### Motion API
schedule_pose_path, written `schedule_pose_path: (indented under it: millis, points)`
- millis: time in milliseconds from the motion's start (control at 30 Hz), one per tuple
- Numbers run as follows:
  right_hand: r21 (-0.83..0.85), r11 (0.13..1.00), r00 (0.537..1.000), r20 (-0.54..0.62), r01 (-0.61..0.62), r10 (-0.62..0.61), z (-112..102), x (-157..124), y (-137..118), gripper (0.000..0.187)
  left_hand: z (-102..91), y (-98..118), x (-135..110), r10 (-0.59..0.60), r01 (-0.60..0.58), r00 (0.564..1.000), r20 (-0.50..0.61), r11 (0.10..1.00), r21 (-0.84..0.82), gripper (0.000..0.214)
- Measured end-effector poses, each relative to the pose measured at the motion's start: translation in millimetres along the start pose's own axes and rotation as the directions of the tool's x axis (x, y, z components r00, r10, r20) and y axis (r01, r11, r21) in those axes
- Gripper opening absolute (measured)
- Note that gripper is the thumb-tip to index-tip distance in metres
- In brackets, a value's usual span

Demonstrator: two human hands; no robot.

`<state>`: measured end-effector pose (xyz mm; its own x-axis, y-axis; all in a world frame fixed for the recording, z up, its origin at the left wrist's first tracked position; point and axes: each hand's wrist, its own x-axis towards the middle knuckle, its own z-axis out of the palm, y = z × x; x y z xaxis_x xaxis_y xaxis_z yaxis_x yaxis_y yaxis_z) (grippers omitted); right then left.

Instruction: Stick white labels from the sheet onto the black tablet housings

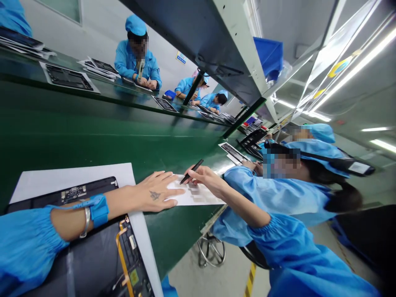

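Pose: left hand (159, 193) palm-down, spread wide over sheet (198, 197), empty | right hand (206, 178) curled, grip pinching pen (194, 168)

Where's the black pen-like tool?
Head view, near centre: the tool is in the right hand, over the small white sheet, right of the left hand.

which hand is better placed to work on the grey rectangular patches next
Probably the right hand: it holds a slim black pen-like tool, tip pointing down at the white sheet near the grey rectangular patches. The left hand lies flat, fingertips on the sheet, seemingly steadying it.
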<state>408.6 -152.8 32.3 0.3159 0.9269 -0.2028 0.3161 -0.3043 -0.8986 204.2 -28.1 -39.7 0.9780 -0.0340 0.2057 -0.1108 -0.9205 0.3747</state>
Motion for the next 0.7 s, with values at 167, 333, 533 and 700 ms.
schedule_pose_path:
  millis: [167, 333, 533, 700]
  points:
    - [0.049, 0.998, 0.995, -0.094, 0.045, -0.041, 8, -4, 2, 0.05, -7.4, 2, -1, 0.006, -0.007, 0.999, 0.032, 0.999, 0.038, 0.043]
    - [0.193, 0.98, 0.987, -0.163, 0.042, -0.01, 14, -6, -2, 0.046, -10.5, 7, 2, -0.019, 0.014, 0.995, 0.097, 0.998, 0.054, 0.045]
    - [0.248, 0.947, 0.946, -0.298, 0.206, -0.128, 15, -17, -41, 0.048, -45.2, 7, -22, -0.024, 0.027, 1.0, -0.017, 0.982, 0.185, 0.058]
    - [0.181, 0.95, 0.927, -0.325, 0.254, -0.186, 21, -22, -55, 0.048, -107.1, -7, -118, -0.29, 0.321, 0.947, -0.138, 0.837, 0.443, 0.033]
